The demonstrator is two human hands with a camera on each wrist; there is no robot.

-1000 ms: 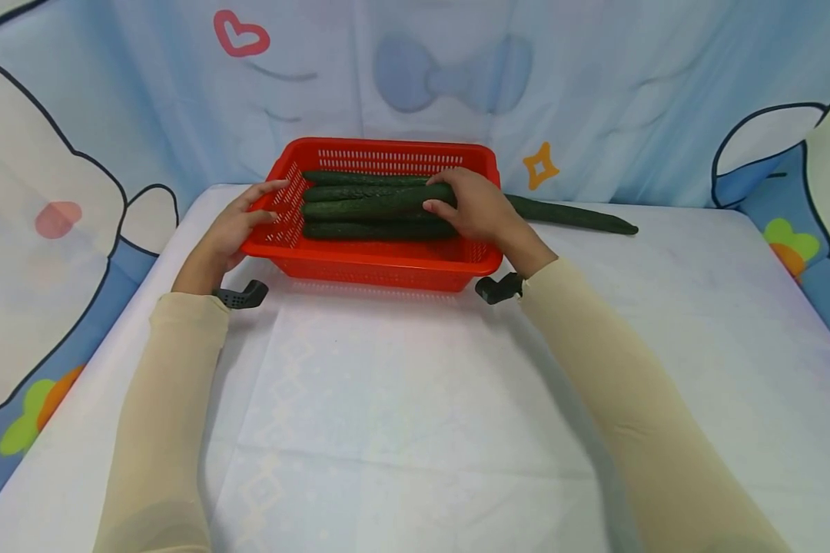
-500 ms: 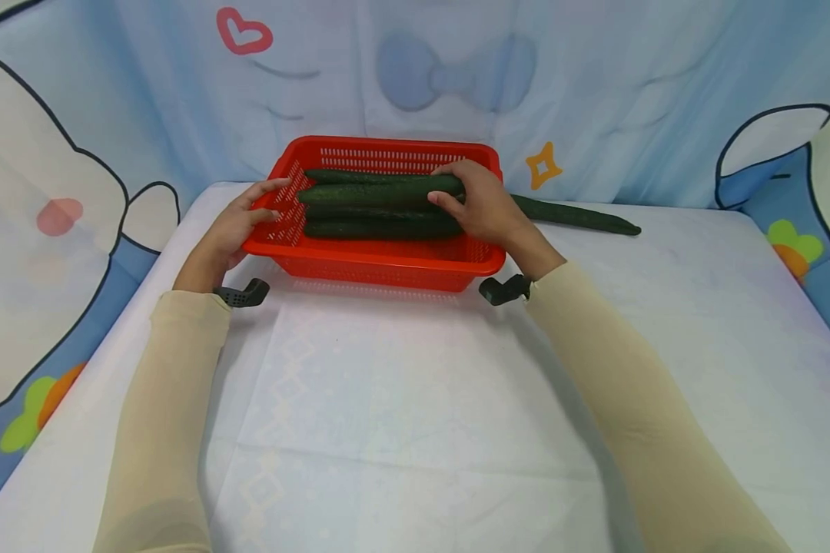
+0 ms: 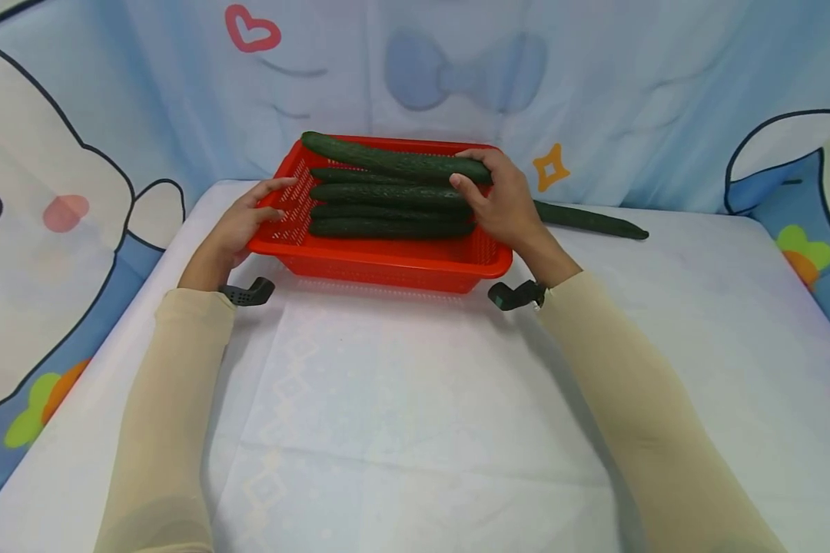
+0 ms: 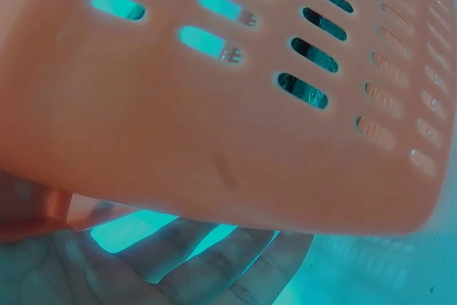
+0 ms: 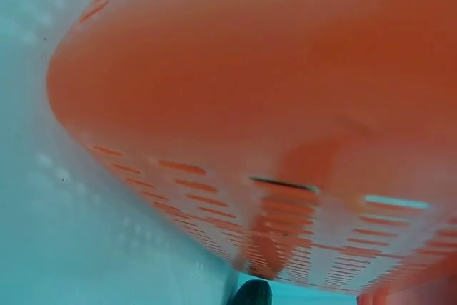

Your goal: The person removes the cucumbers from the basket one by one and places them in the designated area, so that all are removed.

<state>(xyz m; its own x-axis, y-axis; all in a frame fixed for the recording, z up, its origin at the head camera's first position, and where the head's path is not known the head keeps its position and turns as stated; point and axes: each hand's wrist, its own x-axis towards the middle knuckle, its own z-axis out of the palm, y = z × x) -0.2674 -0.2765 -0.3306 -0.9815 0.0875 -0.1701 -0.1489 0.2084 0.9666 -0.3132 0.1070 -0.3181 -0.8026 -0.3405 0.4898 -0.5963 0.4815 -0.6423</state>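
Note:
A red plastic basket (image 3: pixel 387 265) stands at the back of the table with several long green cucumbers (image 3: pixel 394 197) lying side by side in it. My left hand (image 3: pixel 238 223) holds the basket's left rim, fingers over the edge; the left wrist view shows the fingers (image 4: pixel 207 262) beside the slotted wall (image 4: pixel 143 126). My right hand (image 3: pixel 505 192) grips the right end of one cucumber (image 3: pixel 387 159), slanted above the others with its far end over the back rim. In the right wrist view the basket wall (image 5: pixel 178 91) fills most of the picture, and the right hand is hidden.
Another cucumber (image 3: pixel 591 220) lies on the white tablecloth (image 3: pixel 415 399) to the right of the basket, partly hidden behind my right hand. A printed blue curtain (image 3: pixel 595 77) hangs right behind the basket.
My right hand has lifted one cucumber up from the pile and moved it back, its left end now over the back rim. The left hand stays on the basket.

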